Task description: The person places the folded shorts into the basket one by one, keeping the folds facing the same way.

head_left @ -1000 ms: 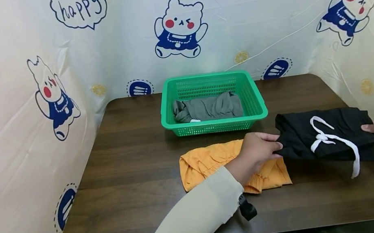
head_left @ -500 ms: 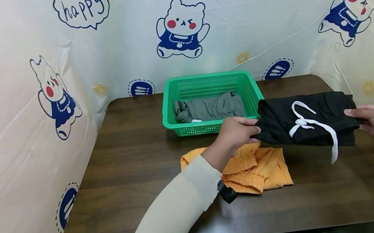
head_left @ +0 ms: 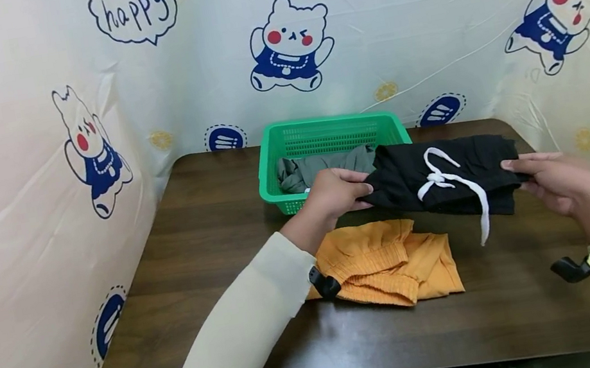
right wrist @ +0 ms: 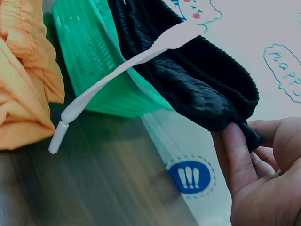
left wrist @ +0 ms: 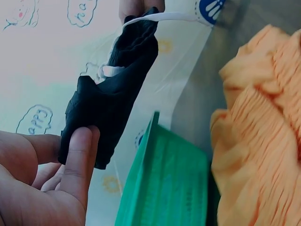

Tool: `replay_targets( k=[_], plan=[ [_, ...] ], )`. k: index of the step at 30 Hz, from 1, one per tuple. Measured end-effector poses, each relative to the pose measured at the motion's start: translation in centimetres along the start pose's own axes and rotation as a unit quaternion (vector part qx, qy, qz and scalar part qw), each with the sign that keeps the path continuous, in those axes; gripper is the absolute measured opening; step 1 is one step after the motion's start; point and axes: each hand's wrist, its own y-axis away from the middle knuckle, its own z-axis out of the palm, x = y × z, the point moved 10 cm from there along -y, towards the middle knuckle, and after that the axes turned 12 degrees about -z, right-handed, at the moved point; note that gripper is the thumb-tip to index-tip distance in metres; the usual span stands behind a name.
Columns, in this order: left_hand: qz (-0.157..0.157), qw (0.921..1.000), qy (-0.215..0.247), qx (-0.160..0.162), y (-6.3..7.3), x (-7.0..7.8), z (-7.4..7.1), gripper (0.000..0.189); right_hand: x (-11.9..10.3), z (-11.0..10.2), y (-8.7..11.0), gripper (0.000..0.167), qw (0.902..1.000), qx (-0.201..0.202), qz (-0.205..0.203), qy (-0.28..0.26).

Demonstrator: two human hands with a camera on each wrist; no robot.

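Note:
Folded black drawstring pants (head_left: 459, 182) hang in the air between my two hands, their white cord (head_left: 454, 173) tied in a knot with one end dangling. My left hand (head_left: 334, 193) pinches the left end between thumb and fingers, in front of the green basket (head_left: 268, 188). At the opposite end my right hand (head_left: 558, 179) pinches the other edge; the right wrist view shows its thumb and fingers (right wrist: 235, 146) on the black cloth. Part of the basket's right side is covered by the pants. A rolled grey garment (head_left: 299, 171) lies inside the basket.
Below the pants, a folded orange garment (head_left: 378, 261) with a gathered waistband lies on the brown wooden table (head_left: 197, 265). A printed cloth backdrop (head_left: 359, 4) encloses the table at the back and sides.
Both hands have carried the black pants left and away from me, from beside the orange garment to the basket's front right. The basket and the orange garment stay in place.

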Motion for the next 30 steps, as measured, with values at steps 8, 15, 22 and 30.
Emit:
replay_targets(
  k=[8,15,22,30],
  plan=[
    [-0.008,0.9989,-0.019,0.041,-0.3,0.5,-4.0,0.014,-0.2,3.0,-2.3,0.013,0.9995,0.026,0.014,0.008],
    [-0.023,0.9980,-0.010,0.059,-0.6,0.7,-7.1,0.016,-1.0,6.0,-4.6,0.015,0.9997,0.021,-0.014,0.001],
    [-0.048,0.9952,-0.009,0.085,-1.3,0.8,-10.1,0.018,-1.5,9.0,-6.5,0.018,0.9996,0.023,-0.011,0.015],
    [-0.060,0.9908,0.010,0.121,-2.3,-0.1,-13.3,0.021,-1.7,12.1,-8.4,0.060,0.9980,0.024,0.010,0.058]
  ],
)
